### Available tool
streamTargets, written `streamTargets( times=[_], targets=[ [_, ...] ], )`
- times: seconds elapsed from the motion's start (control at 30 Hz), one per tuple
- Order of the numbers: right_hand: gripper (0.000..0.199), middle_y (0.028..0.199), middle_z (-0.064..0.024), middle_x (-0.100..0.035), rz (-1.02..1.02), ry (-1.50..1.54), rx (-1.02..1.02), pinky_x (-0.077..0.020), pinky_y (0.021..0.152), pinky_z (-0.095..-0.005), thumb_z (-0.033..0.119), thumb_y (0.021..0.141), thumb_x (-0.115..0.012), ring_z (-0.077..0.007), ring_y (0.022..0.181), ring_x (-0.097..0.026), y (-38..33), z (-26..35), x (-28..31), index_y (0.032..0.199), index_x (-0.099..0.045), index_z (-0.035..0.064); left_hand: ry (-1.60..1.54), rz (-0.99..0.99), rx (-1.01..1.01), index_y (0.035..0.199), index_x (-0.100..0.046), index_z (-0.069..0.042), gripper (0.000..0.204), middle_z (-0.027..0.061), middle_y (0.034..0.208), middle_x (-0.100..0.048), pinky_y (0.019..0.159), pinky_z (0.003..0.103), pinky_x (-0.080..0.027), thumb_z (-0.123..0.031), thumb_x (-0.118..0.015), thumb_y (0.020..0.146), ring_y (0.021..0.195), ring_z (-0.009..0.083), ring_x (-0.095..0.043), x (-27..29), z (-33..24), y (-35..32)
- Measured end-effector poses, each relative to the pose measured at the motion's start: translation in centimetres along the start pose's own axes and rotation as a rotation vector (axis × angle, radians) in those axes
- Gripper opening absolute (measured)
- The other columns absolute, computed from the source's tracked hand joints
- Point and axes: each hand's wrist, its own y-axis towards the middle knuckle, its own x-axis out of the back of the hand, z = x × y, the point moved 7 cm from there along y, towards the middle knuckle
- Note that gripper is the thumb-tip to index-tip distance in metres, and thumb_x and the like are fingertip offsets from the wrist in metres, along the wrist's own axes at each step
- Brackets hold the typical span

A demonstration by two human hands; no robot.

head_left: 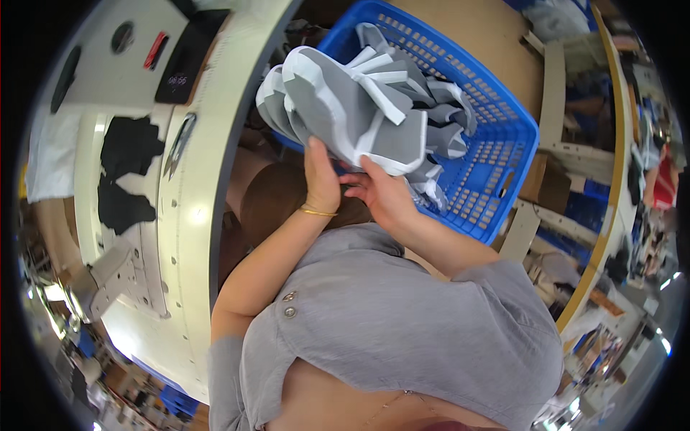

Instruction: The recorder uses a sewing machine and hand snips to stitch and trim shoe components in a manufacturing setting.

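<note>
A bundle of grey-and-white shoe uppers [327, 100] is held up over the near left side of a blue basket. The pieces are soft, rounded at the far end and edged in white, with several lying one behind another. My left hand [321, 179] grips their near edge from the left, the fingers partly hidden behind them. Beside it, my right hand [382, 190] holds the near right corner, thumb on top and fingers curled beneath. More grey-and-white pieces [449, 136] lie loose inside the blue basket [496, 129].
To the left stands a pale work table [190, 237] with a sewing machine [108, 280] and black cut pieces [126, 176] on it. A dark phone [188, 61] rests at its far end. Cluttered shelving [575, 179] lines the right, with a cardboard box [544, 179].
</note>
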Motion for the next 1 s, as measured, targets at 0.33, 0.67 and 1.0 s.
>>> streamTargets(
  times=[0.33,0.67,1.0],
  targets=[
    [0.025,0.105,-0.0110,-0.067,0.726,-0.668,0.071,-0.0560,0.062,-0.0320,0.022,0.097,-0.055,-0.0183,0.084,-0.067,0.8,2.8,-0.9,0.110,-0.062,0.0025,0.137,-0.180,-0.114,0.129,-0.049,0.002,0.054,0.0097,0.120,-0.060,0.093,0.031,-0.045,0.000,-0.072,0.079,0.105,0.0192,-0.059,-0.3,-4.4,4.1],
    [0.040,0.115,-0.0188,-0.061,-0.672,-2.050,0.890,-0.0500,0.090,-0.0462,0.020,0.079,-0.069,-0.0351,0.108,-0.060,17.0,21.8,20.1,0.115,-0.060,0.0044,0.096,-0.227,-0.057,0.120,-0.054,0.005,0.049,0.0120,0.112,-0.064,0.089,0.030,-0.047,-0.002,-0.072,0.075,0.099,0.0199,-0.062,-1.5,-5.6,4.6],
    [0.026,0.096,-0.0103,-0.066,-0.382,-0.338,0.973,-0.0555,0.072,-0.0344,0.005,0.085,-0.062,-0.0231,0.084,-0.067,2.5,32.8,13.2,0.109,-0.058,-0.0040,-0.093,-0.278,-0.047,0.122,-0.053,0.003,0.045,0.0110,0.117,-0.062,0.092,0.030,-0.045,-0.006,-0.068,0.081,0.105,0.0194,-0.059,-2.8,-5.6,3.3]
  ],
)
